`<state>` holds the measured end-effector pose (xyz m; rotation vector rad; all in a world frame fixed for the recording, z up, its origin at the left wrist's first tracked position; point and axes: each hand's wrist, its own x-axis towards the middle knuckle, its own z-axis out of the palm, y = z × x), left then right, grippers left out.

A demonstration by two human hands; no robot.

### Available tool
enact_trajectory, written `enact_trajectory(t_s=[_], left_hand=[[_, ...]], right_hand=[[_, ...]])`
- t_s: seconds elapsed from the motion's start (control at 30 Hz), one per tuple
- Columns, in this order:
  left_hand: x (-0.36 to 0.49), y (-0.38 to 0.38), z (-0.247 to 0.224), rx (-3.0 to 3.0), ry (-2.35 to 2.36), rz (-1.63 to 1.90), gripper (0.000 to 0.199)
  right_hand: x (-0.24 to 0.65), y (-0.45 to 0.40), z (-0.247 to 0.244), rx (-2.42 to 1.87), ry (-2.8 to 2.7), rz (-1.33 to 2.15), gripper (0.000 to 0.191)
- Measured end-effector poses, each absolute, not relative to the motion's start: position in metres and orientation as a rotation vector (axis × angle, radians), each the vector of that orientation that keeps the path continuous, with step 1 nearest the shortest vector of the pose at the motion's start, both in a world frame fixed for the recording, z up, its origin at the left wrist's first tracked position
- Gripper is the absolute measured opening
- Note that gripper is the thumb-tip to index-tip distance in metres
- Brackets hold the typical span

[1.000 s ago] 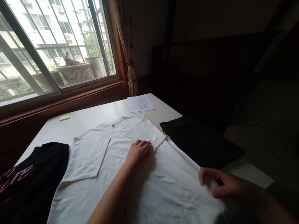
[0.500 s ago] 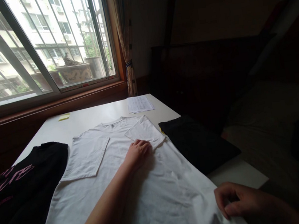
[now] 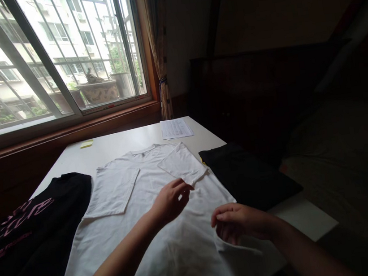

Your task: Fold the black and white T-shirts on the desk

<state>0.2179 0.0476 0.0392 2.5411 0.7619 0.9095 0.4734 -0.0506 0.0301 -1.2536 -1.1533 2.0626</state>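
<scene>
A white T-shirt (image 3: 142, 234) lies spread on the table, neckline at the far end, both sleeves folded inward over its body. Just in front of the right-hand sleeve (image 3: 183, 163), my left hand (image 3: 173, 198) hovers over the cloth, fingers loosely bent, with nothing visible in them. My right hand (image 3: 237, 221) grips the shirt's right side edge, which is lifted and curls inward below the fingers. Part of the shirt's lower right is hidden by my right hand and shadow.
A black T-shirt with pink lettering (image 3: 36, 225) lies at left. A folded black garment (image 3: 246, 175) rests on the right side of the white table (image 3: 306, 217). Printed sheets (image 3: 176, 128) and yellow sticky notes (image 3: 86, 143) sit at the far end, below a barred window (image 3: 90, 46).
My left hand has risen from the sleeve and come slightly nearer. My right hand has moved up and left, bringing the shirt's right edge inward.
</scene>
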Motion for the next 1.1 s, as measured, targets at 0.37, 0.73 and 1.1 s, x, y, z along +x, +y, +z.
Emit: enact_trajectory(t_s=[0.37, 0.73, 1.1], left_hand=[[0.243, -0.056, 0.047, 2.886, 0.400, 0.336, 0.046], [0.256, -0.052, 0.048, 2.718, 0.486, 0.114, 0.027], [0.205, -0.084, 0.072, 2.420, 0.332, 0.647, 0.023]], right_hand=[[0.487, -0.018, 0.022, -1.246, -1.350, 2.012, 0.042], [0.529, 0.066, 0.021, -1.685, -1.594, 0.801, 0.018], [0.505, 0.145, 0.016, -1.956, -1.855, 0.336, 0.030]])
